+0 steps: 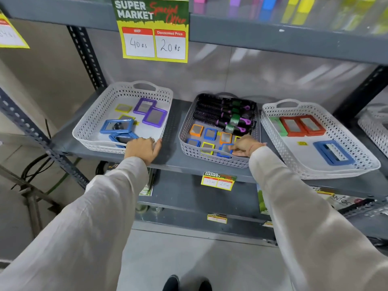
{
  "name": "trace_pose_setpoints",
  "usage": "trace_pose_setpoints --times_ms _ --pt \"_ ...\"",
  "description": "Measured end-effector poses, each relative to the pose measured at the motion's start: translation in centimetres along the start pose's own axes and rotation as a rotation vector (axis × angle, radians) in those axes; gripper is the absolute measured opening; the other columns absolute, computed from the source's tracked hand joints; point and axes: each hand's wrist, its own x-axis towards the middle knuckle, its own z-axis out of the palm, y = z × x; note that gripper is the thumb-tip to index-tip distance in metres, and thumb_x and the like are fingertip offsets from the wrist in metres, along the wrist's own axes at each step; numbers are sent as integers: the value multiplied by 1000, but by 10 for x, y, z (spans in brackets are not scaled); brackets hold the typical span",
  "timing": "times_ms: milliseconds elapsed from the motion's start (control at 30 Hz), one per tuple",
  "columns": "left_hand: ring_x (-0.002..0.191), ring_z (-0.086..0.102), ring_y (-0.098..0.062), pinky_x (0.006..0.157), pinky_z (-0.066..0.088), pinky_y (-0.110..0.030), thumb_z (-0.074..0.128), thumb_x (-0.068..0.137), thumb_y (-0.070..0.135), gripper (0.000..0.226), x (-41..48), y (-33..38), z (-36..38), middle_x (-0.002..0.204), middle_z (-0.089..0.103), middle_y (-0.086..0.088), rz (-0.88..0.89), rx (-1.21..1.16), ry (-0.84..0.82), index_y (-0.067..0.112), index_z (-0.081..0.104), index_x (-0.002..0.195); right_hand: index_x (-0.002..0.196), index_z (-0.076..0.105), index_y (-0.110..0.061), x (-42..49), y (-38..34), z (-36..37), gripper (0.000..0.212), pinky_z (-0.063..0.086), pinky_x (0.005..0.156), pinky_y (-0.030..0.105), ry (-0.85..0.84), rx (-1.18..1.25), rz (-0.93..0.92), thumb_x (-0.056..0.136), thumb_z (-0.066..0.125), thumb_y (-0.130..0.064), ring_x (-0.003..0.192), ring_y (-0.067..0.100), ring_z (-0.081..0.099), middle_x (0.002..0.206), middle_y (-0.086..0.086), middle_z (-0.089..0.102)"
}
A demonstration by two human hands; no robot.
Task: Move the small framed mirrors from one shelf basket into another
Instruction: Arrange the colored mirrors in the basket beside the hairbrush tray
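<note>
The grey middle basket (210,161) holds several small framed mirrors in its front half: orange (196,130), blue (210,133) and yellow (207,148) ones. My right hand (244,145) reaches into its front right corner and pinches a small blue-framed mirror (224,150) that still lies low in the basket. The white left basket (92,122) holds purple mirrors (155,117), a small yellow mirror (123,108) and larger blue mirrors (116,126). My left hand (142,147) curls over the left basket's front right rim.
Black round hair brushes (224,114) fill the back of the middle basket. A white right basket (336,175) holds red, green and blue mirrors. A price sign (155,32) hangs from the shelf above. Price tags sit on the shelf edge (218,180).
</note>
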Motion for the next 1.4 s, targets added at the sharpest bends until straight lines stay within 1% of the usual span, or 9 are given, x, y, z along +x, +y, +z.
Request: trace_pose_setpoints --times_ms 167,267,400,567,700,900,1000,1167,1400 --pt "83 65 -36 67 45 -34 28 99 42 52 -2 0 0 87 70 -21 4 4 3 5 65 92 67 46 -10 9 9 1 29 55 73 26 41 -132 -21 82 69 -3 70 17 60 68 5 57" --pt "82 65 -36 66 45 -34 28 99 42 53 -2 1 0 86 70 -20 3 5 0 5 65 92 72 54 -7 5 9 4 20 52 66 22 124 -220 -64 83 70 -12 84 21 57 55 4 62" --pt "79 65 -34 66 47 -33 26 99 43 54 -2 0 0 85 70 -19 3 8 -4 5 64 90 110 62 5 -1 5 9 48 48 82 32 224 -431 -109 76 77 -26 100 26 61 110 15 65" --pt "80 65 -34 68 48 -33 26 99 43 54 -3 1 -1 85 70 -19 5 8 -12 5 64 91 90 59 -3 -1 0 18 21 51 96 38 242 -509 -231 78 75 -11 95 27 62 111 19 69" --pt "78 64 -33 66 45 -32 25 99 43 55 -3 2 -1 83 69 -18 10 17 -13 6 64 89 100 70 -1 2 4 22 18 45 96 28 204 -534 -320 81 69 -3 112 27 61 117 13 68" --pt "75 64 -32 61 42 -31 26 99 43 55 -4 2 0 80 69 -17 23 27 -20 5 65 88 97 72 0 2 2 19 16 43 102 31 164 -595 -342 81 68 -2 116 27 58 117 14 68" --pt "72 62 -31 60 39 -30 24 98 45 56 -2 0 -1 79 69 -16 66 36 -19 7 64 88 78 62 -10 5 -7 17 5 50 97 40 213 -664 -366 81 65 -8 105 30 63 108 17 68" --pt "73 63 -31 60 37 -30 25 97 50 56 0 -14 -6 78 68 -13 101 30 -4 10 62 84 81 71 -15 1 -55 33 9 55 90 41 308 -672 -469 79 62 -12 97 33 67 99 17 70" --pt "72 64 -30 61 45 -32 24 95 54 61 10 -39 -8 70 62 -10 36 -1 -17 11 64 77 85 76 -5 2 -129 128 12 55 91 32 100 -484 -702 76 72 -12 81 13 70 93 12 75"
